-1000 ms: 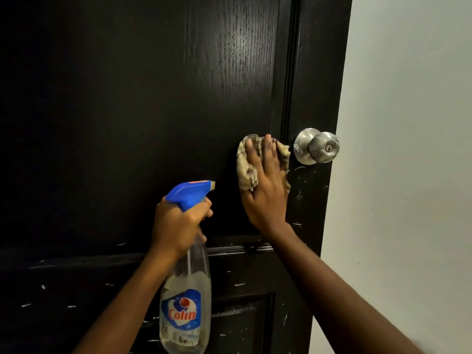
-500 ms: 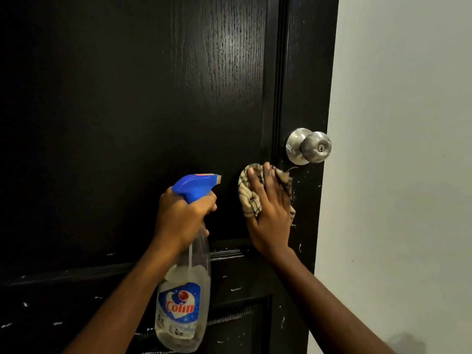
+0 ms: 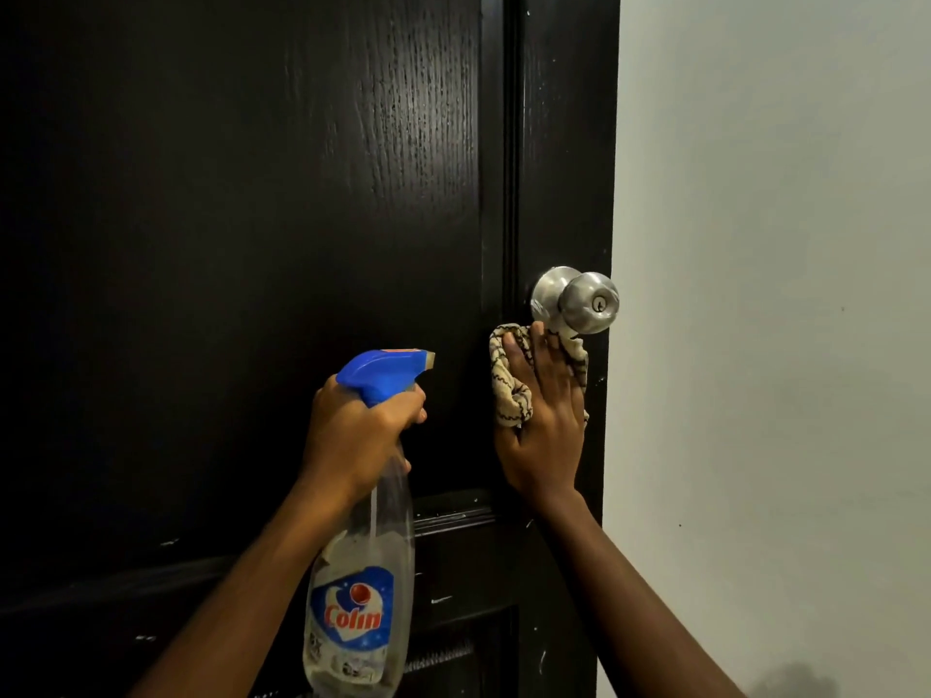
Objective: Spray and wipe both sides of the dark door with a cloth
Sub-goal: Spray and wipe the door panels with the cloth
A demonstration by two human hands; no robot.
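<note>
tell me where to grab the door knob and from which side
Probably the round head of the door knob, from the front: it juts out on a narrower neck. Come from above, as the right hand and cloth sit just beneath.

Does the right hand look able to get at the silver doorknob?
Probably yes: the right hand, pressing the cloth to the door, sits just below the doorknob with nothing between them.
</note>
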